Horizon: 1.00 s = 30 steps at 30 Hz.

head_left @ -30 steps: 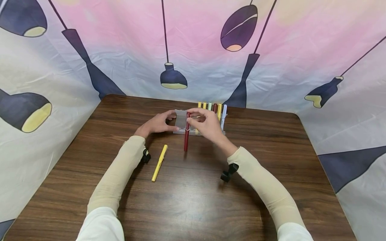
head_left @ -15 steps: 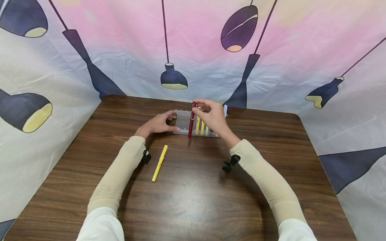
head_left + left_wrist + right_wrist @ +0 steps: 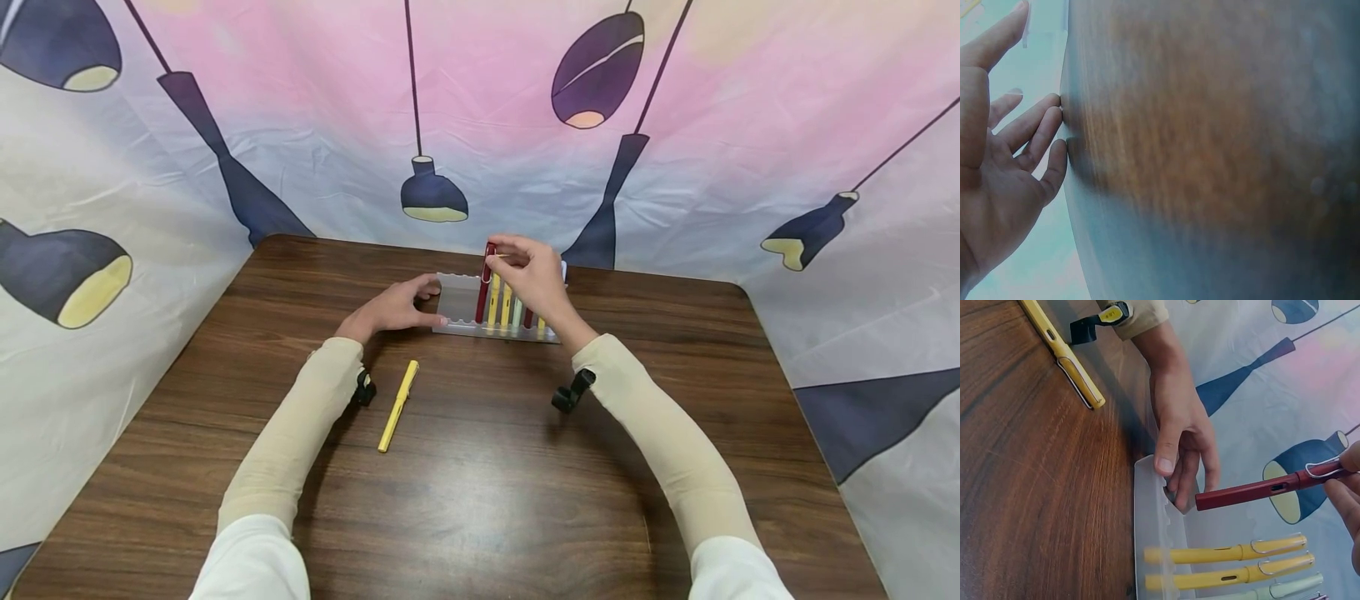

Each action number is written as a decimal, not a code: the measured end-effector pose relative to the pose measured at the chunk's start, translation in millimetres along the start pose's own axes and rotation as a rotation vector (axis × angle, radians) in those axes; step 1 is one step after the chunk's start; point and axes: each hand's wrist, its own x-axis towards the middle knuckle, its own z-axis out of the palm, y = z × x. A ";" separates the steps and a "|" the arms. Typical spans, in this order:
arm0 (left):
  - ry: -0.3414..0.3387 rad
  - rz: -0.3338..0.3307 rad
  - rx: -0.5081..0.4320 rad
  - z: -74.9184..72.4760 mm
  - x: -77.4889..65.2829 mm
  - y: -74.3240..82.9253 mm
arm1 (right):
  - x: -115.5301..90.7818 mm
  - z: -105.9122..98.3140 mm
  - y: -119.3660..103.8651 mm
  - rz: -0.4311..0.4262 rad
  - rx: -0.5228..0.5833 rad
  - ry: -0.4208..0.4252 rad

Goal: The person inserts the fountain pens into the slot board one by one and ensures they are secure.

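Note:
My right hand (image 3: 536, 275) pinches a dark red pen (image 3: 483, 292) by its clipped cap, tilted slightly over a clear plastic pen rack (image 3: 459, 302). In the right wrist view the pen's lower end (image 3: 1210, 500) looks raised above the rack's notches, beside a yellow pen (image 3: 1210, 554) standing in it. My left hand (image 3: 393, 308) is at the rack's left end; its thumb touches the front corner. The other fingers (image 3: 1041, 134) are loosely bent, their tips against the tabletop in the left wrist view. Yellow, pale green, dark red and light blue pens stand in the rack.
A loose yellow pen (image 3: 397, 408) lies on the wooden table (image 3: 480, 500), in front of the rack and nearer the left forearm. A cloth backdrop (image 3: 337, 125) printed with lamps hangs behind the table's far edge. Small black wrist devices (image 3: 573, 392) sit under both sleeves.
My right hand has carried the red pen up, away from me and slightly right, from in front of the rack to over its notches. The left hand has stayed still.

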 end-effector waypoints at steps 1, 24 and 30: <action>0.000 0.001 0.002 -0.1 0.1 0.2 | 0.7 0.2 0.9 -0.001 0.000 0.002; -0.010 -0.006 0.002 -1.1 -1.0 2.1 | 3.1 13.1 26.7 0.053 -0.043 0.004; -0.003 -0.009 0.004 -0.7 -0.7 1.6 | 1.7 17.1 32.8 0.053 -0.046 -0.008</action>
